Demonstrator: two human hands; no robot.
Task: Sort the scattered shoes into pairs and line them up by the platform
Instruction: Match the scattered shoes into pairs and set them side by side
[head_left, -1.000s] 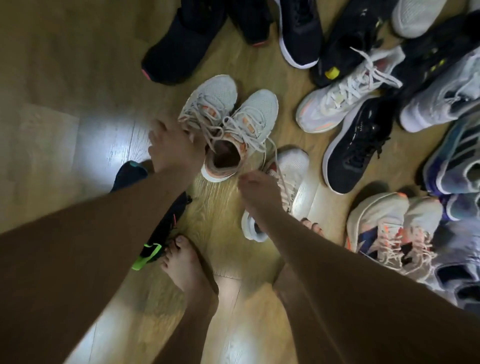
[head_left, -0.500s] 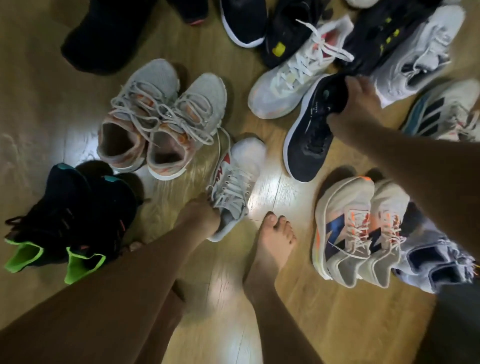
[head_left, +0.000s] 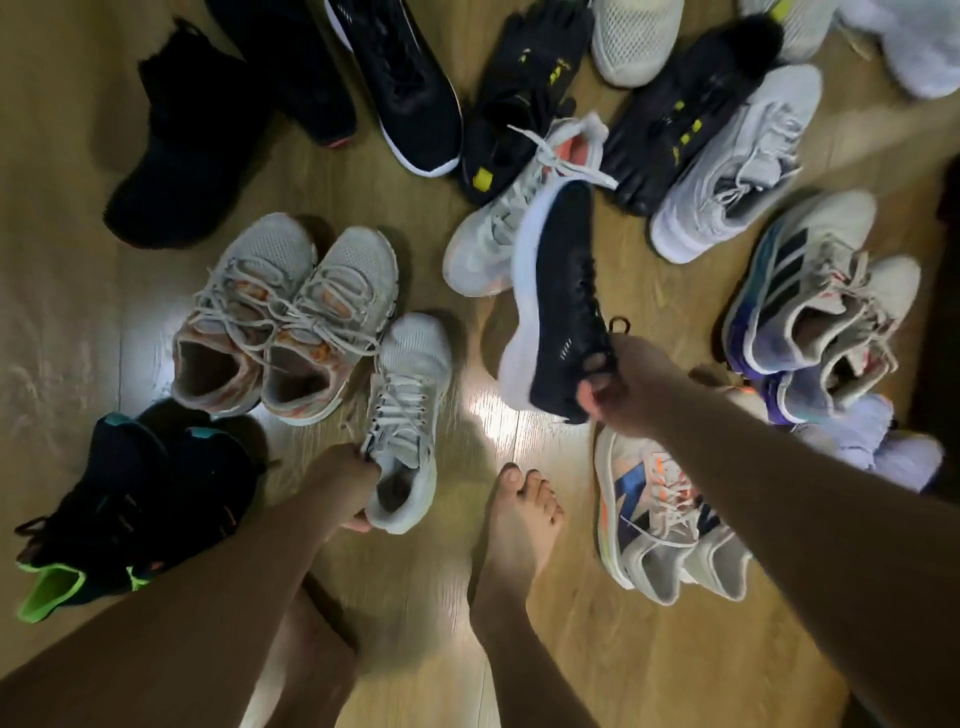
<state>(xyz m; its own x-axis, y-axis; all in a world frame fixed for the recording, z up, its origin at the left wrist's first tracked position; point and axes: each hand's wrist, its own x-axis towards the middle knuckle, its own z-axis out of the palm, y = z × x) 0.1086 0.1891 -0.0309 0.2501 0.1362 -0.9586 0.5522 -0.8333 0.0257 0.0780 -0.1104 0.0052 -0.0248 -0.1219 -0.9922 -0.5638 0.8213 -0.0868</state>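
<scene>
Black shoe (head_left: 561, 291) now aloft in right hand (head_left: 621, 387)

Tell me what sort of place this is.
Probably a room in a home: a wood-plank floor, worn sneakers scattered on it, such as the grey pair, and the person's bare foot.

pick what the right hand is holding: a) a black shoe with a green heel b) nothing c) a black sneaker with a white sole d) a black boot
c: the right hand grips the black sneaker at its heel, its white sole showing; the left hand holds the white sneaker.
</scene>
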